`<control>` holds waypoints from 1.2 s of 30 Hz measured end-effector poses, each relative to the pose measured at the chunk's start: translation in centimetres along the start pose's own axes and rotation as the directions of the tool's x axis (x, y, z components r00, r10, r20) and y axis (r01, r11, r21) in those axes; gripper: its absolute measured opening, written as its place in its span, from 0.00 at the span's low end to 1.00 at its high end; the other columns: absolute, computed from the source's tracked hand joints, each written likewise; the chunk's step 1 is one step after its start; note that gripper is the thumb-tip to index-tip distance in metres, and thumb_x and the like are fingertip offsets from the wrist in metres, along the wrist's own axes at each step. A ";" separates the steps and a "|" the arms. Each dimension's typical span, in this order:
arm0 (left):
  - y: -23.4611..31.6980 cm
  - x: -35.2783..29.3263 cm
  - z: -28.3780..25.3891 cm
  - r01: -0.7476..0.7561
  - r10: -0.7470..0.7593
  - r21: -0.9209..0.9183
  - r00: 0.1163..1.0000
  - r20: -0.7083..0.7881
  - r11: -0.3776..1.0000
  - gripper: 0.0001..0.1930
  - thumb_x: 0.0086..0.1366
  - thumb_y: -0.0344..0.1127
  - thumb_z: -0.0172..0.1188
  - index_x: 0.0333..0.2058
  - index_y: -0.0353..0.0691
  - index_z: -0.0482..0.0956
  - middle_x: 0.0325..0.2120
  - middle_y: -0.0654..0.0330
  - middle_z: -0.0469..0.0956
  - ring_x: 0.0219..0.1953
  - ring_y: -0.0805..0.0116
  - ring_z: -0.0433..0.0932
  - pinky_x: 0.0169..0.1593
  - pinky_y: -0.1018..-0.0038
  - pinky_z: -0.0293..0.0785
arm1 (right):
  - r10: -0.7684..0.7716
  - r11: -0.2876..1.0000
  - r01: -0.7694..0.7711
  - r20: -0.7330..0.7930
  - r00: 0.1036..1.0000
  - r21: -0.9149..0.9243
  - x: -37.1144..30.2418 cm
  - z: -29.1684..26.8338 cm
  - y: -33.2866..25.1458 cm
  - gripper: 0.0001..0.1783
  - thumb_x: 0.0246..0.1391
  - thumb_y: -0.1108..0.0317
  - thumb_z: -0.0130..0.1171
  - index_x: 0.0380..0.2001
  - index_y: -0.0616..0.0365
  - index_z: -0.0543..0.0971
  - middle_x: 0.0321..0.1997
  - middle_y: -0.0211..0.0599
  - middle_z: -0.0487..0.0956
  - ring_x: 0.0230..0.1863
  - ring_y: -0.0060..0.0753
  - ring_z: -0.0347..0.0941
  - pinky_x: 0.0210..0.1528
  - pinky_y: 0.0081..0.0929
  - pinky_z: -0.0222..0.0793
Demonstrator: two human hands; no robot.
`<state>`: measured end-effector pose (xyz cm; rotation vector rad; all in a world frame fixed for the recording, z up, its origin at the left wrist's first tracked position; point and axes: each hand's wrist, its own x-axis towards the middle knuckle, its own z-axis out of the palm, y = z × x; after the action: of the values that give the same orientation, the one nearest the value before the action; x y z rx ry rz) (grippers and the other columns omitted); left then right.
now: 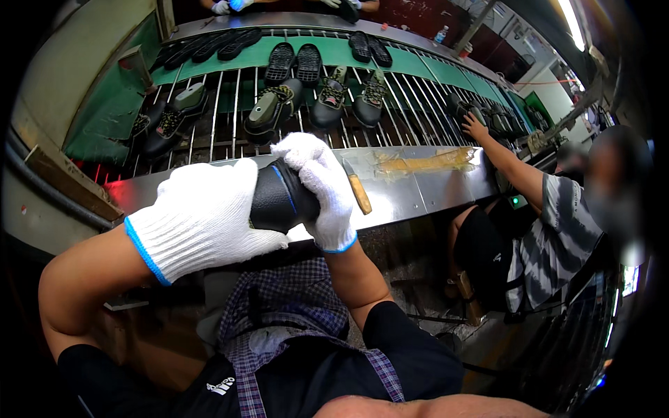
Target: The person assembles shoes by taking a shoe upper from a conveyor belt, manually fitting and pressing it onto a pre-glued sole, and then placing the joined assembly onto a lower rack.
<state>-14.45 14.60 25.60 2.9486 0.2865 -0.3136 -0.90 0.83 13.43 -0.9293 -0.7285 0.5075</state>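
Between my two hands is a black leather shoe (273,202), with a blue line running across it near the right glove. My left hand (209,209), in a white knit glove with a blue cuff, wraps the shoe's left side, thumb stretched along the lower edge. From the right, my right hand (322,182), gloved the same way, closes over the other end with bent fingers. Much of the shoe is covered by the gloves. A knife-like tool with a wooden handle (360,194) lies on the metal ledge (411,198) just right of my right hand.
Beyond the ledge, a rod conveyor (226,111) carries black laced shoes (329,101) and loose black soles (309,63) on a green strip (421,68). Brown tape (425,161) covers part of the ledge. A co-worker (550,230) at right reaches toward shoes; other gloved hands show at the far side.
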 end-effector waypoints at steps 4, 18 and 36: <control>-0.1 -0.4 0.2 -0.016 0.017 0.007 0.999 -0.029 1.000 0.45 0.54 0.67 0.79 0.56 0.31 0.79 0.38 0.44 0.88 0.37 0.43 0.91 0.44 0.56 0.89 | -0.073 0.996 0.065 0.139 0.988 0.062 0.3 -0.8 0.9 0.12 0.52 0.69 0.55 0.41 0.59 0.76 0.55 0.47 0.77 0.63 0.46 0.73 0.77 0.46 0.63; -2.0 0.6 -0.5 0.008 -0.008 -0.027 1.000 0.007 1.000 0.44 0.55 0.69 0.78 0.54 0.35 0.81 0.39 0.46 0.89 0.39 0.44 0.91 0.47 0.57 0.88 | -0.094 0.978 0.134 0.234 0.968 -0.162 1.7 -0.2 0.6 0.05 0.67 0.71 0.55 0.43 0.60 0.76 0.54 0.39 0.74 0.59 0.34 0.70 0.70 0.31 0.63; -6.0 3.1 -0.1 0.019 -0.044 -0.141 0.982 -0.181 0.990 0.42 0.55 0.61 0.79 0.61 0.40 0.78 0.45 0.44 0.88 0.47 0.45 0.90 0.54 0.56 0.86 | -0.279 0.771 0.351 0.214 0.936 -0.532 5.4 1.6 2.5 0.11 0.69 0.70 0.62 0.52 0.59 0.82 0.56 0.40 0.82 0.59 0.36 0.79 0.68 0.34 0.73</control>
<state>-12.66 20.93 24.18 2.8399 0.3631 -0.0228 1.23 6.57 13.77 -1.3006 -1.1631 0.0336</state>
